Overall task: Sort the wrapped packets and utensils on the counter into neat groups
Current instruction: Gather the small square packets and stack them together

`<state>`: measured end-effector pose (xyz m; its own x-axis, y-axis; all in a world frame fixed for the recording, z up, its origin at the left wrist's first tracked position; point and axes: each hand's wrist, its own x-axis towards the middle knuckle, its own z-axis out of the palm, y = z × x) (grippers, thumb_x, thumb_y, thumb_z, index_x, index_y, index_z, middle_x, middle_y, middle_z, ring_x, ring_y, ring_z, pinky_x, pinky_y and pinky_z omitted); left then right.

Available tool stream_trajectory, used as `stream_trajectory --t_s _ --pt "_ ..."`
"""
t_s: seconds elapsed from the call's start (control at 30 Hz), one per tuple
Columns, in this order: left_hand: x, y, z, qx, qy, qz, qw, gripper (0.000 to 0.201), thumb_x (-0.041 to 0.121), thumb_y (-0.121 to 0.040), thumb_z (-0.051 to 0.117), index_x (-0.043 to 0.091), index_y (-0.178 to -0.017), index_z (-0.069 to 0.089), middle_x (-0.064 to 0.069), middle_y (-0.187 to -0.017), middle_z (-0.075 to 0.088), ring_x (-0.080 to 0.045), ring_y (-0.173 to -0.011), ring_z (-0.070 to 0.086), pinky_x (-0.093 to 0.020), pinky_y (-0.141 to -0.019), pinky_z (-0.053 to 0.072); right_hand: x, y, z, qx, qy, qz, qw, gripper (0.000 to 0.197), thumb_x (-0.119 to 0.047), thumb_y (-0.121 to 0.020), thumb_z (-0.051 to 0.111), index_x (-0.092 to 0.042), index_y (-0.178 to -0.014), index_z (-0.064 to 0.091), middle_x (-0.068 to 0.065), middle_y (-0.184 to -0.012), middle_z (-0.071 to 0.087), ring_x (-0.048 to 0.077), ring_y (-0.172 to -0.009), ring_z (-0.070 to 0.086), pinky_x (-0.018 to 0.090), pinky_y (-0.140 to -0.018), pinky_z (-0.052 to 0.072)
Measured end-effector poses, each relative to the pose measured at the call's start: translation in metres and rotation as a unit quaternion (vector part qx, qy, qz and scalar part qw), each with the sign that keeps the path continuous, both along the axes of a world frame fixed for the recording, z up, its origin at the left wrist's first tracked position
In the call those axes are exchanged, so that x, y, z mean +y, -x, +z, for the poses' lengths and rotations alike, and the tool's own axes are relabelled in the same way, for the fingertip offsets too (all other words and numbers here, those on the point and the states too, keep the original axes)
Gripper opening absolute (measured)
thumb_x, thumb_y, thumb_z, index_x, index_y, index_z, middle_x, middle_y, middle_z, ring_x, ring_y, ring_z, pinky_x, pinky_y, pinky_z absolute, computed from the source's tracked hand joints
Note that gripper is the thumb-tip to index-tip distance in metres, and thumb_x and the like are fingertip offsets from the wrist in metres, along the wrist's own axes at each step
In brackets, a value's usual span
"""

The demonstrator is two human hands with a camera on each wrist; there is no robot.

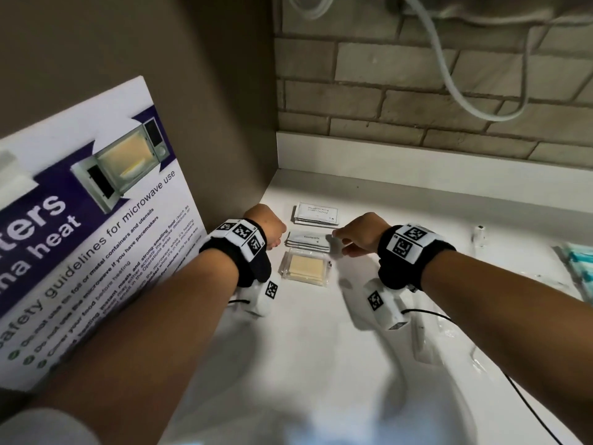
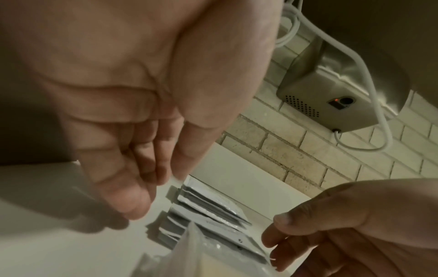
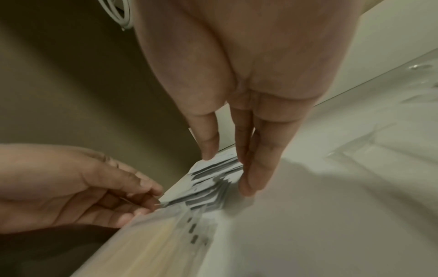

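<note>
On the white tabletop (image 1: pixel 369 194), by the left wall, two hands flank a column of three small piles.

Farthest lies the stack of white sachets printed "Shampoo with conditioner" (image 1: pixel 316 214); nearer, the stack of white sachets printed "Toothpaste" (image 1: pixel 308 241); nearest, the clear plastic packets holding pale yellow squares (image 1: pixel 305 266). The left hand (image 1: pixel 266 225) hangs just left of the toothpaste stack, fingers loosely bent and holding nothing, its fingertips (image 3: pixel 151 203) at the stack's left edge. The right hand (image 1: pixel 361 234) sits just right of it, fingers (image 3: pixel 251 168) straight and together, tips at the stack's right edge. Far right lie clear-wrapped utensils (image 1: pixel 423 335) and teal-and-white packets (image 1: pixel 577 264). A purple-and-white microwave safety poster (image 1: pixel 96 220) leans against the left wall.
</note>
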<state>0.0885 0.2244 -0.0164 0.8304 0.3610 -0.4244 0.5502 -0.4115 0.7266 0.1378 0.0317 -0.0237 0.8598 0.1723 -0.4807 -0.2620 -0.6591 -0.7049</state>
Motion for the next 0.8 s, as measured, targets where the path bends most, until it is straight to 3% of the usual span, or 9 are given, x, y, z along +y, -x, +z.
stream_trajectory --t_s 0.1,0.23,0.3,0.4,0.43,0.5,0.57,0.8 --pt "-0.001 -0.008 -0.008 0.01 -0.015 -0.003 1.0 0.016 0.006 -0.084 0.065 -0.006 -0.093 0.07 -0.017 -0.083 0.072 -0.029 -0.073 0.068 -0.04 -0.083 0.059 0.004 -0.005 -0.007 -0.007 0.036 0.038 0.999 0.022 -0.026 -0.08 0.074 -0.005 -0.082 0.078 0.005 -0.084 0.077 0.011 -0.06 0.065 0.026 -0.079 0.059" --pt "-0.002 -0.014 -0.009 0.02 -0.014 0.008 1.0 0.015 0.004 -0.079 0.074 -0.008 -0.088 0.073 -0.022 -0.08 0.074 -0.03 -0.071 0.072 -0.042 -0.082 0.06 0.007 -0.014 -0.016 -0.017 0.062 0.054 0.996 0.022 -0.032 -0.081 0.073 -0.01 -0.077 0.078 0.0 -0.075 0.076 0.0 -0.041 0.057 0.015 -0.063 0.052" --pt "-0.001 -0.014 -0.008 0.023 -0.004 0.016 1.0 0.016 0.003 -0.077 0.075 -0.008 -0.088 0.073 -0.021 -0.08 0.074 -0.03 -0.077 0.074 -0.041 -0.081 0.06 0.009 -0.017 -0.021 -0.021 0.069 0.061 0.996 0.021 -0.031 -0.08 0.073 -0.012 -0.074 0.076 0.002 -0.075 0.075 0.002 -0.046 0.058 0.019 -0.067 0.056" --pt "0.0 -0.014 -0.009 0.021 0.015 0.026 0.999 0.015 0.0 -0.076 0.075 -0.009 -0.088 0.072 -0.022 -0.08 0.073 -0.031 -0.079 0.074 -0.041 -0.08 0.06 0.012 -0.02 -0.028 -0.033 0.078 0.064 0.994 0.02 -0.032 -0.078 0.074 -0.013 -0.079 0.074 0.002 -0.075 0.073 0.008 -0.064 0.058 0.029 -0.087 0.056" --pt "0.0 -0.014 -0.009 0.022 0.02 0.029 0.999 0.015 -0.001 -0.076 0.075 -0.009 -0.088 0.072 -0.022 -0.081 0.073 -0.031 -0.078 0.074 -0.041 -0.08 0.06 0.013 -0.02 -0.029 -0.033 0.072 0.062 0.995 0.02 -0.03 -0.079 0.074 -0.01 -0.082 0.074 0.001 -0.071 0.071 0.008 -0.065 0.057 0.029 -0.087 0.056" --pt "0.0 -0.015 -0.01 0.018 0.026 0.029 0.999 0.014 -0.001 -0.076 0.076 -0.008 -0.088 0.072 -0.022 -0.081 0.073 -0.03 -0.078 0.074 -0.04 -0.08 0.06 0.015 -0.021 -0.029 -0.005 0.024 0.032 0.999 0.016 -0.017 -0.08 0.075 -0.004 -0.089 0.072 -0.001 -0.059 0.068 0.008 -0.058 0.063 0.026 -0.075 0.06" --pt "0.0 -0.014 -0.01 0.015 0.031 0.029 0.999 0.014 -0.002 -0.076 0.076 -0.008 -0.087 0.072 -0.022 -0.081 0.074 -0.03 -0.077 0.074 -0.04 -0.079 0.06 0.016 -0.02 -0.027 0.011 -0.002 0.019 1.0 0.008 -0.008 -0.08 0.074 -0.006 -0.086 0.069 -0.002 -0.051 0.067 0.013 -0.058 0.067 0.024 -0.067 0.059" --pt "-0.001 -0.014 -0.01 0.002 0.04 0.033 0.999 0.012 -0.006 -0.077 0.073 -0.009 -0.088 0.071 -0.023 -0.084 0.072 -0.031 -0.072 0.072 -0.039 -0.079 0.06 0.015 -0.02 -0.028 0.019 -0.024 0.006 1.0 0.009 -0.006 -0.08 0.074 -0.008 -0.077 0.065 -0.003 -0.048 0.066 0.018 -0.064 0.069 0.024 -0.065 0.059"
